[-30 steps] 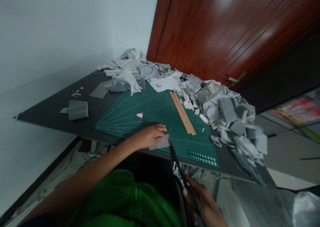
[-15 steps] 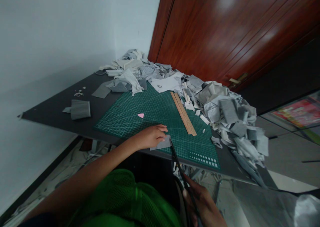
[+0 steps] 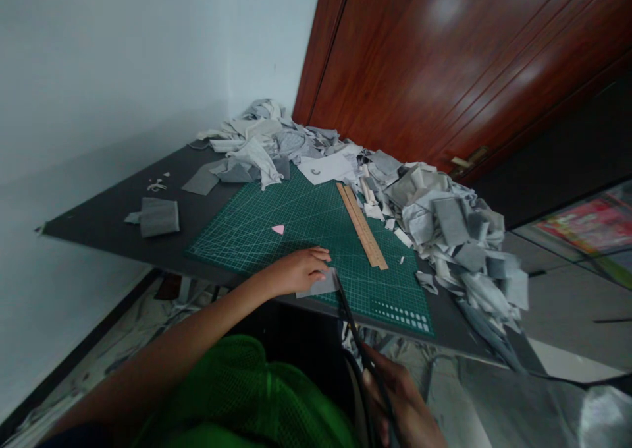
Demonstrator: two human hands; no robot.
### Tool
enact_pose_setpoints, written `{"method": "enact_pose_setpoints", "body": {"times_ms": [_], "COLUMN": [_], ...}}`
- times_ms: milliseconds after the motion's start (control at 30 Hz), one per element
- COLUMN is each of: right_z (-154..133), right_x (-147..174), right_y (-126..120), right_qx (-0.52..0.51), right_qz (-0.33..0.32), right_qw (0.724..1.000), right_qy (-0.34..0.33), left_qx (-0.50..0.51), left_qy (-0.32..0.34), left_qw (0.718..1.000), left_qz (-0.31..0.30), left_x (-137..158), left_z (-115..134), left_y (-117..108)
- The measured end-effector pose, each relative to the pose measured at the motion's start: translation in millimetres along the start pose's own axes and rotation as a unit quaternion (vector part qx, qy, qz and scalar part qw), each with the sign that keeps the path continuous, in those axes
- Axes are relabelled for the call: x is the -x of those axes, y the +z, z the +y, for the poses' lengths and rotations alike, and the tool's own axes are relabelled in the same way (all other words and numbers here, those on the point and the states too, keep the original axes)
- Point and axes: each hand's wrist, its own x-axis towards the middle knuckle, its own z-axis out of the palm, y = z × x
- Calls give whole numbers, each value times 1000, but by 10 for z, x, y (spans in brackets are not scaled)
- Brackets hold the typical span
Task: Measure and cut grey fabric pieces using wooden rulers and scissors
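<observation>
A small grey piece of fabric (image 3: 318,286) lies at the front edge of the green cutting mat (image 3: 237,221). My left hand (image 3: 301,271) rests on it, fingers stretched forward and pressing it down from above. Long black scissors (image 3: 351,323) are gripped in my right hand (image 3: 399,398), below the table's front edge. Their tips reach up to the fabric's right edge; I cannot tell how far the blades are apart. Just beyond my left hand, a pink triangular piece (image 3: 278,229) lies on the mat.
Two wooden rulers (image 3: 363,227) lie on the mat's right half. Heaps of grey and white fabric scraps (image 3: 451,221) line the table's back and right side. A folded grey cloth (image 3: 159,217) sits on the dark table (image 3: 106,217) at left. A wall and a wooden door (image 3: 419,59) stand behind.
Almost nothing differs. The view has shifted very slightly; both hands, the scissors and the fabric keep their places.
</observation>
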Motion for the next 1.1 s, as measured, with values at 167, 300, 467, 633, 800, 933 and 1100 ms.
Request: {"method": "enact_pose_setpoints", "body": {"times_ms": [167,300,467,633,800,933,1100], "right_z": [-39,-72,-53,-41,-32,-27,-12], "right_x": [-32,-47,-64,-52,-47,-54,-47], "right_y": [8,36,60,81,98,84,75], "right_qx": [16,26,18,13,12,14,11], "right_qz": [-9,-11,5,3,15,3,9], "right_qw": [1000,1000,1000,1000,1000,999,999], "right_qy": [-24,-6,-10,-16,-16,-31,-32], "left_qx": [7,6,6,12,17,13,4], "left_qy": [-3,-3,-5,-12,-5,-6,-5], "left_qw": [1000,1000,1000,1000,1000,1000,1000], "left_qz": [19,27,26,22,22,12,12], "left_x": [7,7,5,12,7,4,5], "left_z": [-33,-23,1,-1,1,-1,-9], "left_y": [27,28,20,20,16,14,15]}}
